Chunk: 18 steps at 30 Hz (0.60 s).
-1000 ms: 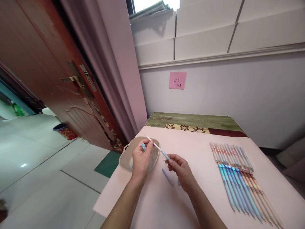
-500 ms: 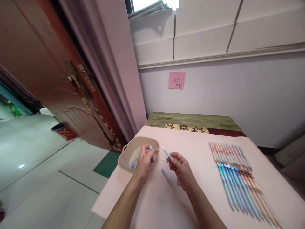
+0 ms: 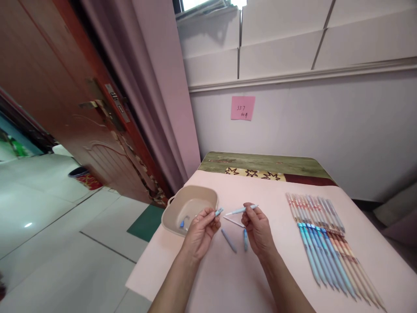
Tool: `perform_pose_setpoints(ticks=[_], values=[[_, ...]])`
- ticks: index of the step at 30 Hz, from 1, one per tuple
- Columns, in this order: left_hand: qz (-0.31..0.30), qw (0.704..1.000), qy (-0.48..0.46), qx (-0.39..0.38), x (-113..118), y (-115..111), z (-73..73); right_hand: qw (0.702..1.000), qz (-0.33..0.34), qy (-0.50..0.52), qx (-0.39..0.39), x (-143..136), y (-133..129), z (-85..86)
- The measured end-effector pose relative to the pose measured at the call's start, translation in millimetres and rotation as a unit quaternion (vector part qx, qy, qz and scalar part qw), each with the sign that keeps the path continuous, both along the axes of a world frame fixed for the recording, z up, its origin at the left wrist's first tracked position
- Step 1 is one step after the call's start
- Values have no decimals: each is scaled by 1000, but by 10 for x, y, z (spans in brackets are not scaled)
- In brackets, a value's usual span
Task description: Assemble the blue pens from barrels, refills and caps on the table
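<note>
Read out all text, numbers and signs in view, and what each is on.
"357", handwritten on the pink note on the wall.
Second handwritten line on the same note: too small to read for certain.
Dark marks on the metal lock plate of the door: too blurred to read.
Any print on the laid-out pens: too small to read.

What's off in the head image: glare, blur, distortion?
Head view: window blown out at top; bright glare spot on the floor tiles; wide-angle stretch toward the edges, door leaning; soft arm shadows on the pink table covering; pen details soft.
</note>
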<state>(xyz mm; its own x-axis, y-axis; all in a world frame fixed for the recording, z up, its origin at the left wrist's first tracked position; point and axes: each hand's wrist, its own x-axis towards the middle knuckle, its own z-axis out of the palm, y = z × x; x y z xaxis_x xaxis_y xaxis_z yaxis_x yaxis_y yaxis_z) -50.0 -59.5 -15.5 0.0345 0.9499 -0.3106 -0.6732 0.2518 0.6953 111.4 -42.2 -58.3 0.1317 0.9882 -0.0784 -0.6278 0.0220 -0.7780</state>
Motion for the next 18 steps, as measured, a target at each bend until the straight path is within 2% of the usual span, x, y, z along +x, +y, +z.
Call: perform_pose_setpoints(ticks=[4, 9, 15, 18], values=[[13, 1000, 10, -4, -5, -7, -54, 998, -40, -48, 15, -25, -6, -9], [6, 999, 45, 10, -6, 2, -27, 995, -51, -79, 19, -32, 5, -43], [-2, 996, 82, 24, -17, 3, -21, 994, -36, -100, 18, -29, 4, -53], [16, 995, 99, 28, -15, 31, -21, 991, -18, -127, 28, -32, -32, -21]])
